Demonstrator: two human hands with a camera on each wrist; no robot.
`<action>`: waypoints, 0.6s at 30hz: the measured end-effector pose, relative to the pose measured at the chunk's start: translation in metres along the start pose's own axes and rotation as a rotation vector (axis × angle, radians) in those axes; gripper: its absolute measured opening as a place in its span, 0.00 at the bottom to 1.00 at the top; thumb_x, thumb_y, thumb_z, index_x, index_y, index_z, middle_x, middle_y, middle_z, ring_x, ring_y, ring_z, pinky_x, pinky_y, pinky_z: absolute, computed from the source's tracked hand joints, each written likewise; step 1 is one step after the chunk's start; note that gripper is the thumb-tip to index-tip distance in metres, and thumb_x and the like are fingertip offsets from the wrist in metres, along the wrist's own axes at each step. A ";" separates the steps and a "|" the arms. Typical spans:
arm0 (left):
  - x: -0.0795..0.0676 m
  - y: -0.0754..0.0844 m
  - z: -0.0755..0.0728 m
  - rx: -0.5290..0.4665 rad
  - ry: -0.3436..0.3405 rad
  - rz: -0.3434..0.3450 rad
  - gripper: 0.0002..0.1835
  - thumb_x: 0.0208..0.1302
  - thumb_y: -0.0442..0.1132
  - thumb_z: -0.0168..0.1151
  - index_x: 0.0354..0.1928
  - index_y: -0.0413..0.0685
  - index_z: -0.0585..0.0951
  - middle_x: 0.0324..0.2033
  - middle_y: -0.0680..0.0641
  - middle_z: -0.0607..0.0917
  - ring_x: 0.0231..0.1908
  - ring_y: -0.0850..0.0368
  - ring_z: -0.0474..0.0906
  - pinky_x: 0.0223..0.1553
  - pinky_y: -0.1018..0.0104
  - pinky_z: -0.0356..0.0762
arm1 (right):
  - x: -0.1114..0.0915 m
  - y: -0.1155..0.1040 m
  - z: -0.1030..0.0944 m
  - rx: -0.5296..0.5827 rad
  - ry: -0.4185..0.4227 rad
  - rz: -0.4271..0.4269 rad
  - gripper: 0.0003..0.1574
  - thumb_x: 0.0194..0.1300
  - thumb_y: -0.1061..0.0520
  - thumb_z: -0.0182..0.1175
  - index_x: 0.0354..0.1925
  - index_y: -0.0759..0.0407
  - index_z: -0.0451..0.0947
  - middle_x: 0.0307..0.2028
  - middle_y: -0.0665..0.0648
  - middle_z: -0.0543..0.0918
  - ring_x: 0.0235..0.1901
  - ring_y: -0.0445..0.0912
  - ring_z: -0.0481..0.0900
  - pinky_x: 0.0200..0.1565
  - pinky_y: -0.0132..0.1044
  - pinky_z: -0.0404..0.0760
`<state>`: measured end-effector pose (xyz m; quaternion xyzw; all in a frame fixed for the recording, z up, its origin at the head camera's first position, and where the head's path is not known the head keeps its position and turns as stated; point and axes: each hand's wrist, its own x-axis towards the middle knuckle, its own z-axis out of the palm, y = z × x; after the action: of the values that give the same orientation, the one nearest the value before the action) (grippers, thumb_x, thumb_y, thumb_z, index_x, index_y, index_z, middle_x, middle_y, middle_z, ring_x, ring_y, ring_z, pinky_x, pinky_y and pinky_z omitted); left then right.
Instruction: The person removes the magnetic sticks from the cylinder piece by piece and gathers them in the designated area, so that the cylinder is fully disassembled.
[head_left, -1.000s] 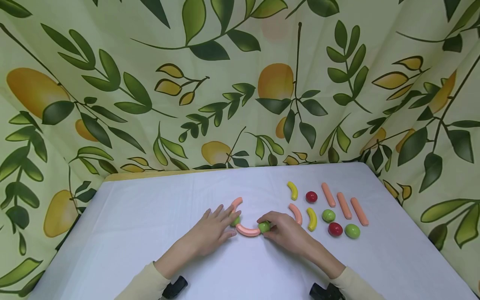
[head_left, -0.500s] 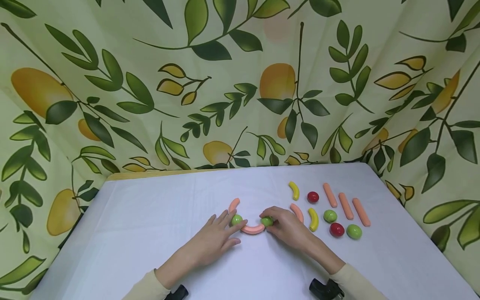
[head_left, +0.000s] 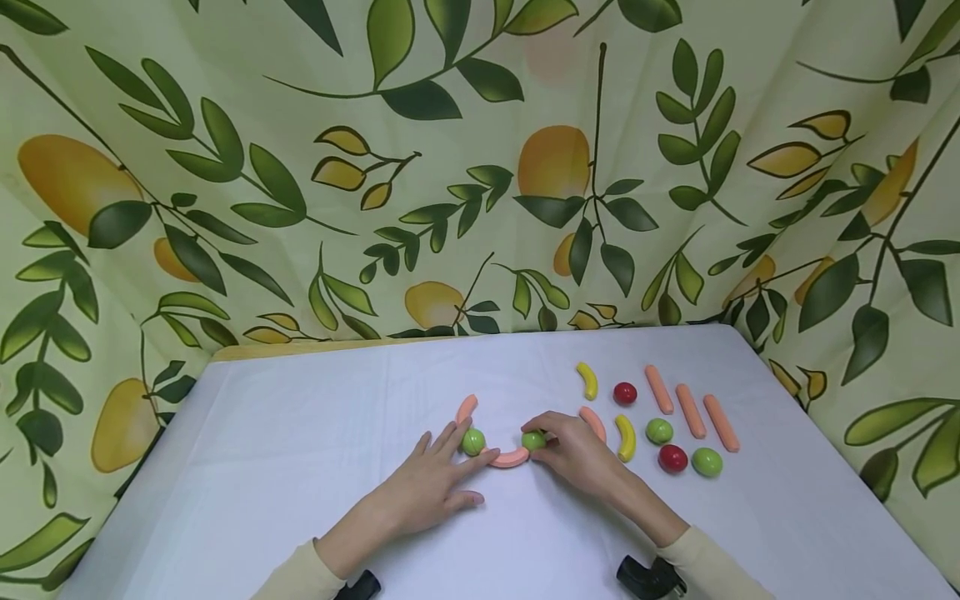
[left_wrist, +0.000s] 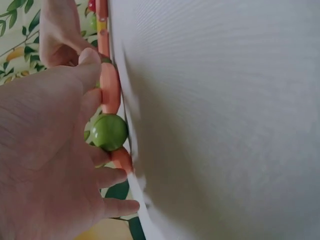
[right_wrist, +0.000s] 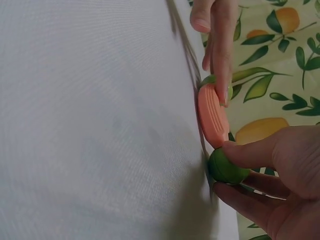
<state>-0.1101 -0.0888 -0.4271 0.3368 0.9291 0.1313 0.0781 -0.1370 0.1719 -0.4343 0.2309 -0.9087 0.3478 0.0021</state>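
Note:
My right hand (head_left: 573, 450) pinches a small green ball, like a toy fruit (right_wrist: 225, 166), between thumb and fingers, close over the white cloth. One end of a curved pink toy sausage (head_left: 510, 458) meets this ball. My left hand (head_left: 423, 483) lies with its fingers spread, and its index fingertip reaches the sausage's other end. Beside those fingers sits a second green ball (left_wrist: 110, 132). Another curved pink sausage (head_left: 467, 407) stands beyond that ball, partly behind the left fingertips in the head view. The pieces form a bent row.
Right of my right hand lie a third curved pink sausage (head_left: 592, 423), yellow toy bananas (head_left: 626, 439), red balls (head_left: 672, 458), more green balls (head_left: 707, 462) and straight sausages (head_left: 690, 412). A leaf-patterned curtain (head_left: 450, 208) hangs behind the white-covered table (head_left: 300, 417).
The left index finger has moved onto the end of the middle curved sausage, uncovering the left green ball. That sausage and the right hand with its ball have shifted slightly right and away.

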 end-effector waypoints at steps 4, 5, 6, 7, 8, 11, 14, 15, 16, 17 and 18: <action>0.000 0.000 0.000 -0.014 -0.003 0.002 0.34 0.66 0.62 0.56 0.73 0.68 0.65 0.75 0.38 0.50 0.74 0.38 0.47 0.69 0.36 0.50 | 0.000 0.000 0.000 0.018 0.000 0.016 0.22 0.53 0.67 0.72 0.48 0.59 0.83 0.45 0.52 0.85 0.44 0.43 0.82 0.46 0.36 0.83; 0.000 0.000 0.000 -0.014 -0.001 0.004 0.34 0.66 0.62 0.56 0.73 0.68 0.65 0.75 0.38 0.50 0.74 0.38 0.47 0.69 0.36 0.50 | 0.000 0.001 0.001 0.023 0.001 0.020 0.22 0.54 0.67 0.72 0.49 0.59 0.83 0.45 0.52 0.85 0.44 0.43 0.82 0.46 0.36 0.83; 0.000 0.000 0.000 -0.015 0.000 0.005 0.34 0.65 0.62 0.56 0.73 0.68 0.65 0.75 0.38 0.50 0.74 0.38 0.47 0.69 0.36 0.50 | 0.000 0.000 0.001 0.028 0.003 0.025 0.22 0.54 0.67 0.72 0.49 0.60 0.83 0.45 0.52 0.85 0.44 0.44 0.82 0.46 0.36 0.83; 0.000 0.000 0.000 -0.014 0.001 0.007 0.34 0.65 0.62 0.57 0.73 0.68 0.65 0.75 0.38 0.51 0.74 0.38 0.47 0.69 0.36 0.50 | 0.000 0.001 0.001 0.034 0.003 0.032 0.22 0.54 0.67 0.72 0.49 0.60 0.82 0.45 0.52 0.85 0.44 0.43 0.82 0.46 0.36 0.83; 0.000 0.000 0.000 -0.012 0.001 0.006 0.35 0.65 0.62 0.57 0.73 0.68 0.65 0.75 0.38 0.51 0.74 0.38 0.47 0.69 0.36 0.50 | 0.000 0.001 0.001 0.041 0.004 0.037 0.22 0.55 0.67 0.71 0.49 0.60 0.82 0.46 0.52 0.85 0.44 0.43 0.81 0.45 0.36 0.83; 0.001 0.000 0.000 -0.004 0.006 0.005 0.35 0.65 0.63 0.57 0.73 0.68 0.65 0.75 0.38 0.52 0.74 0.38 0.48 0.68 0.36 0.51 | 0.001 0.001 0.000 0.068 0.000 0.054 0.23 0.55 0.68 0.71 0.51 0.60 0.81 0.46 0.53 0.84 0.44 0.43 0.81 0.45 0.35 0.83; 0.001 0.001 0.000 0.001 0.008 0.002 0.35 0.64 0.62 0.58 0.73 0.68 0.65 0.75 0.38 0.52 0.73 0.39 0.49 0.68 0.35 0.51 | 0.001 0.001 0.000 0.093 -0.003 0.073 0.23 0.56 0.68 0.70 0.52 0.61 0.81 0.48 0.54 0.84 0.44 0.44 0.81 0.45 0.36 0.83; 0.001 0.001 0.000 0.002 0.008 0.000 0.35 0.64 0.62 0.58 0.73 0.68 0.65 0.75 0.38 0.52 0.73 0.39 0.49 0.68 0.35 0.51 | 0.002 0.002 0.001 0.099 -0.003 0.081 0.23 0.57 0.67 0.70 0.52 0.61 0.81 0.48 0.54 0.84 0.44 0.44 0.81 0.46 0.37 0.83; 0.000 0.001 0.000 0.002 0.009 -0.001 0.35 0.64 0.62 0.58 0.72 0.68 0.65 0.75 0.38 0.52 0.73 0.39 0.49 0.68 0.35 0.52 | 0.002 0.002 0.001 0.102 0.000 0.089 0.23 0.57 0.67 0.70 0.52 0.61 0.81 0.48 0.54 0.84 0.45 0.44 0.80 0.46 0.37 0.83; 0.000 0.001 0.000 0.001 0.009 -0.003 0.35 0.64 0.62 0.58 0.72 0.68 0.65 0.75 0.38 0.52 0.73 0.38 0.49 0.68 0.35 0.52 | 0.002 0.002 0.001 0.106 0.004 0.097 0.23 0.57 0.67 0.69 0.52 0.60 0.81 0.49 0.54 0.84 0.45 0.45 0.80 0.46 0.37 0.83; 0.000 0.001 0.000 -0.002 0.010 -0.003 0.35 0.64 0.62 0.59 0.72 0.68 0.65 0.75 0.38 0.52 0.73 0.38 0.49 0.68 0.35 0.52 | 0.002 0.001 0.002 0.108 0.010 0.104 0.23 0.57 0.67 0.69 0.53 0.60 0.81 0.49 0.55 0.83 0.46 0.45 0.80 0.46 0.38 0.83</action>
<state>-0.1094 -0.0877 -0.4270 0.3344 0.9299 0.1338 0.0742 -0.1387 0.1710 -0.4362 0.1814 -0.8993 0.3973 -0.0238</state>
